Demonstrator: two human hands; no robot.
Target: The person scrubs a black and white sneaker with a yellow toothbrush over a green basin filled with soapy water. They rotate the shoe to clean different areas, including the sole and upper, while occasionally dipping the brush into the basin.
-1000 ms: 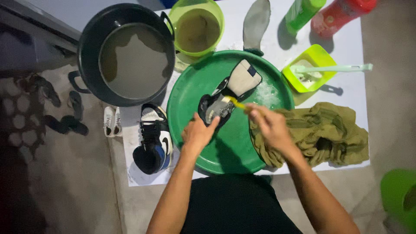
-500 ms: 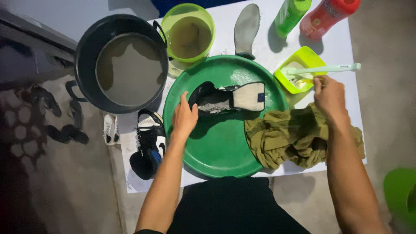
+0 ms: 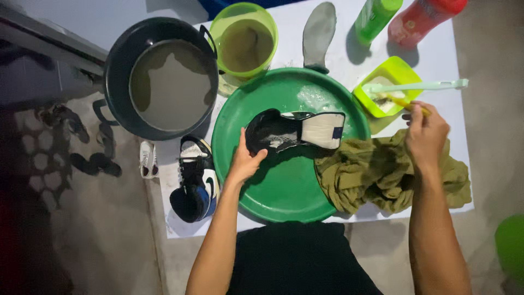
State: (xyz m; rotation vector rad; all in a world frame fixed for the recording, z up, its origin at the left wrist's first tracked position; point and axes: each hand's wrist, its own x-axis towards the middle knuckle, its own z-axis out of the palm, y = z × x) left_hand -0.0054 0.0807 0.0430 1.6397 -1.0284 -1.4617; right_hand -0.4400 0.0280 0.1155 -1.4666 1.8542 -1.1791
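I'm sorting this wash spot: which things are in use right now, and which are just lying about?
In use: left hand on the shoe in the green basin; right hand dipping a yellow brush into the small yellow-green tub.

Lying about: second shoe, insole, olive cloth, two bottles, dark bucket.
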